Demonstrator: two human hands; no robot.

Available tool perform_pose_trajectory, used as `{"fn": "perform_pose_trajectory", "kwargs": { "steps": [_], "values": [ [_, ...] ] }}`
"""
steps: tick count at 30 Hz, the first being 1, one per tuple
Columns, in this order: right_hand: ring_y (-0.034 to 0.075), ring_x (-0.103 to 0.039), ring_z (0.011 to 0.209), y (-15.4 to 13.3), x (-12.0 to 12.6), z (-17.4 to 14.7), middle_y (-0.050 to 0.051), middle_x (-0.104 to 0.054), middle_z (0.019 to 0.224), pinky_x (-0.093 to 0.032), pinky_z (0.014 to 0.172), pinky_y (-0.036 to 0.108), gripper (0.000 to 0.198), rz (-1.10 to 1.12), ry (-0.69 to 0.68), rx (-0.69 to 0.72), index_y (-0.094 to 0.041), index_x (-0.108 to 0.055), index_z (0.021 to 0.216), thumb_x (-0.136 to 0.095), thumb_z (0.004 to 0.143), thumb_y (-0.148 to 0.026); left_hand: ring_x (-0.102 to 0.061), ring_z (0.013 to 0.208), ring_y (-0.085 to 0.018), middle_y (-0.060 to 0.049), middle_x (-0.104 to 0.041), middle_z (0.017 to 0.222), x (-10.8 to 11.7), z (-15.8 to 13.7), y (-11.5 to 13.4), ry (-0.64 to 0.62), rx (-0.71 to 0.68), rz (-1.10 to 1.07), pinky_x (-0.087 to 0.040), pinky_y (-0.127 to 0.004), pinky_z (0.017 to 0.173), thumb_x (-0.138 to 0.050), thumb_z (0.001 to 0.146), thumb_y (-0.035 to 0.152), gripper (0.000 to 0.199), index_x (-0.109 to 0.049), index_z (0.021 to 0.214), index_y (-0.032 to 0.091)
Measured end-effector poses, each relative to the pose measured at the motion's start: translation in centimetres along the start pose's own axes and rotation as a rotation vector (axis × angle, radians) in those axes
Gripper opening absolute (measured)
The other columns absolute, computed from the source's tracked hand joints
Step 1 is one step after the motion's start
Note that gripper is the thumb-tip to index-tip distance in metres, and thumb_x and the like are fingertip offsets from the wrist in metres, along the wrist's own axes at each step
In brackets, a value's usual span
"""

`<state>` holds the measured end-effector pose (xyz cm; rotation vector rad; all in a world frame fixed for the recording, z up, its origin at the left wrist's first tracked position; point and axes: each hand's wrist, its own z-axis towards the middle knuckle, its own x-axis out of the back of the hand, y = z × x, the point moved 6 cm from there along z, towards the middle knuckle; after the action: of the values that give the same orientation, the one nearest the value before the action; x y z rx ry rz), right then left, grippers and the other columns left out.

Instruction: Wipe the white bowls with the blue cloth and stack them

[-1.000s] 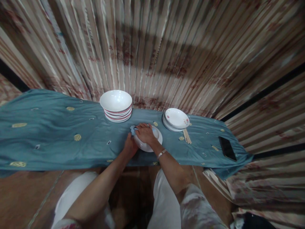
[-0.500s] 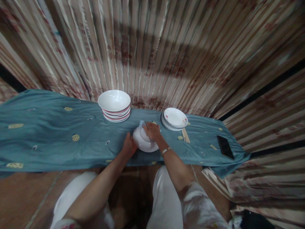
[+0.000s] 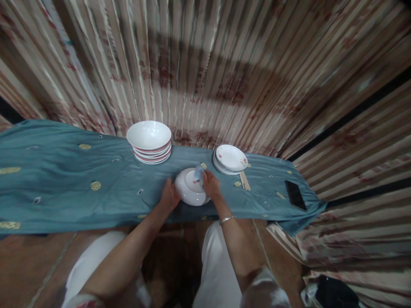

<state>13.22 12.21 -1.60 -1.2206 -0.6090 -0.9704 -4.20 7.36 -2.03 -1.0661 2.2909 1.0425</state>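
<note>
A white bowl (image 3: 189,194) is held bottom side up above the front part of the table, its round base turned toward me. My left hand (image 3: 170,196) grips the bowl's left edge, with the fingertips hidden beneath it. In my right hand (image 3: 211,184) is a bunched pale blue cloth (image 3: 199,172), pressed against the right side of the bowl's base. A small printed mark shows in the middle of the base. The right wrist wears a silver bangle (image 3: 226,219).
A stack of white bowls (image 3: 150,136) with red bands stands at back left. Floral plates (image 3: 230,158) are stacked at back right, with wooden chopsticks (image 3: 245,181) beside them. A black phone (image 3: 295,195) lies on the right of the teal tablecloth (image 3: 64,184). Curtains (image 3: 192,64) hang behind.
My right hand with the cloth has slid to the right side of the bowl's base, uncovering its middle. The left hand keeps its grip. The view has shifted slightly.
</note>
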Motion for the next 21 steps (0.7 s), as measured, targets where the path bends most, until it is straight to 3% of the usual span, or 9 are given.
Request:
{"fn": "perform_pose_trajectory", "kwargs": {
  "steps": [9,15,21],
  "values": [
    [0.028,-0.059,0.12,-0.1,0.8,-5.3,0.022,-0.062,0.129,-0.047,0.1,0.044,0.054,0.026,0.18,-0.064,-0.01,-0.048,0.139,-0.024,0.103,-0.042,-0.074,0.089,-0.025,-0.014,-0.078,0.093,-0.6,-0.5,0.1,-0.033,-0.004,-0.003,-0.056,-0.033,0.086,-0.024,0.102,0.039,0.057,-0.056,0.133,0.003],
    [0.033,-0.051,0.128,-1.0,0.9,-8.2,0.029,-0.05,0.14,-0.044,0.1,0.052,0.058,-0.01,0.166,-0.098,-0.006,-0.039,0.145,-0.029,0.102,-0.044,-0.074,0.079,-0.025,-0.01,-0.077,0.083,-0.7,-0.8,0.0,-0.051,0.019,0.018,-0.057,-0.035,0.082,-0.025,0.102,0.038,0.054,-0.059,0.129,0.007],
    [0.038,-0.043,0.135,-2.3,0.9,-10.9,0.034,-0.042,0.145,-0.042,0.102,0.056,0.068,-0.045,0.189,-0.09,0.0,-0.035,0.147,-0.027,0.102,-0.049,-0.074,0.09,-0.027,-0.011,-0.078,0.09,-0.6,-0.4,-0.2,-0.055,0.017,-0.005,-0.056,-0.037,0.088,-0.024,0.102,0.04,0.054,-0.058,0.13,0.009]
  ]
}}
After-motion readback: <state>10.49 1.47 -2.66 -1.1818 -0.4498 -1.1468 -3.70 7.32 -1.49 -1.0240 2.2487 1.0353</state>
